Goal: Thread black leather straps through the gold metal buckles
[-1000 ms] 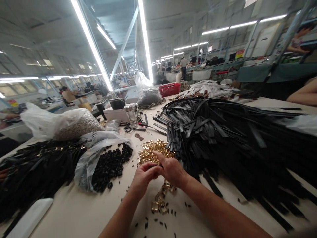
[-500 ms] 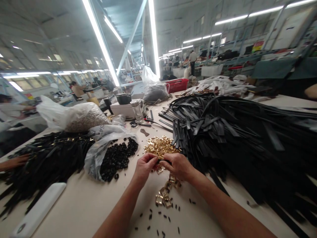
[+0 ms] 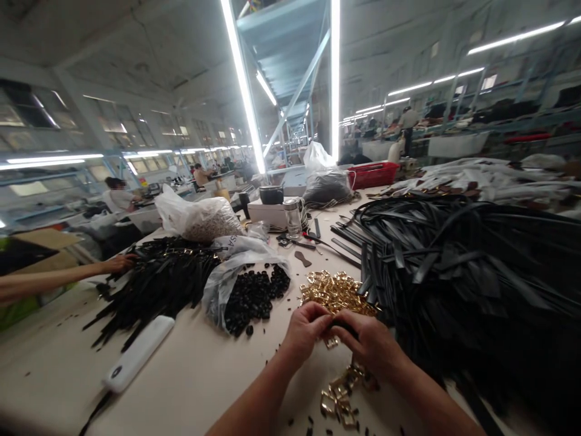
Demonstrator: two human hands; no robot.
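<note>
My left hand (image 3: pixel 305 330) and my right hand (image 3: pixel 373 340) meet fingertip to fingertip, both closed in a pinch. Between them runs a short dark length of black strap (image 3: pixel 345 327), mostly covered by my fingers. Just beyond my hands lies a heap of gold metal buckles (image 3: pixel 333 289). Nearer to me, beneath my right hand, several loose gold buckles (image 3: pixel 336 396) rest on the table among small black bits. To the right spreads a large pile of black straps (image 3: pixel 417 248).
Left of my hands, a clear plastic bag (image 3: pixel 215 297) spills small black loops (image 3: pixel 258 297). Farther left are more black straps (image 3: pixel 158 284), touched by another person's hand (image 3: pixel 120 263), and a white bar-shaped device (image 3: pixel 140 351) with a cord. A glass jar (image 3: pixel 293 219) and red basket (image 3: pixel 373 175) stand behind.
The view has swung left, so everything sits farther right and lower. My hands remain together on the strap. More of the other person's arm shows at the left.
</note>
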